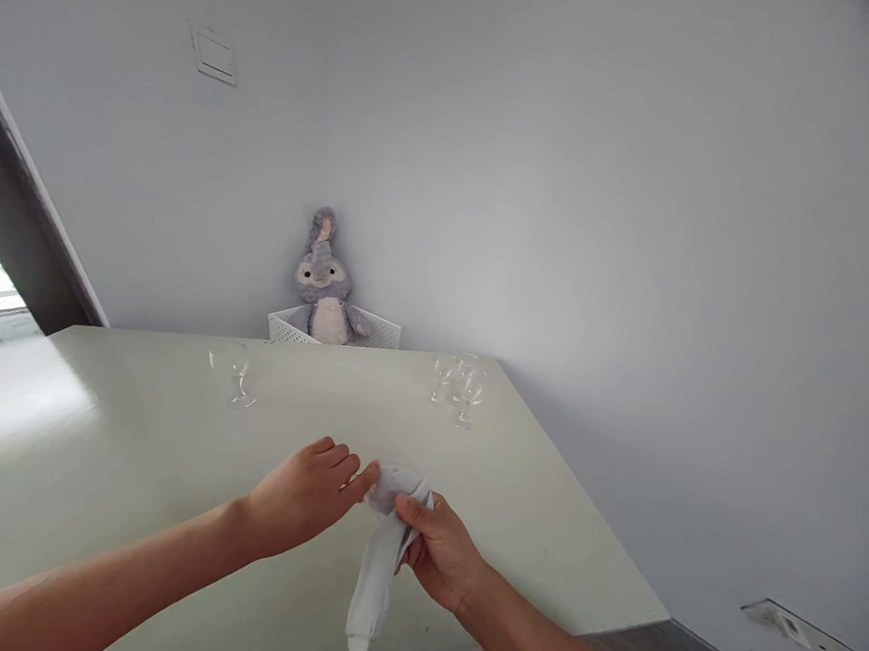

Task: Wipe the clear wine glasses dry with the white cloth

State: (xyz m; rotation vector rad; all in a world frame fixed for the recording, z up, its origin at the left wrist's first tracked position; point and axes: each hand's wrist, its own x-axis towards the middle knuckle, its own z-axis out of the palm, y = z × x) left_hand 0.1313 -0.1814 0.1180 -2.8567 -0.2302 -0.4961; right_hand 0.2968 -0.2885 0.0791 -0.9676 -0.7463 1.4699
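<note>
A white cloth [375,582] is bunched in my right hand [439,547], its loose end hanging down over the near part of the table. My right thumb presses on the cloth from above, with the fingers curled underneath. At the top of the cloth shows the rounded, see-through form of a glass [394,483], mostly covered. The fingertips of my left hand [323,487] pinch the glass at its left edge, the other fingers curled. Beyond my left hand a stemmed glass [241,380] stands upright on the table. Several more stemmed glasses [466,393] stand close together beyond my right hand.
The pale table [306,426] reaches to the wall, its right edge slanting toward me. Behind its far edge a grey plush toy [323,282] sits in a white perforated basket [381,332]. A wall switch [215,54] is at upper left, and a dark-framed window at far left.
</note>
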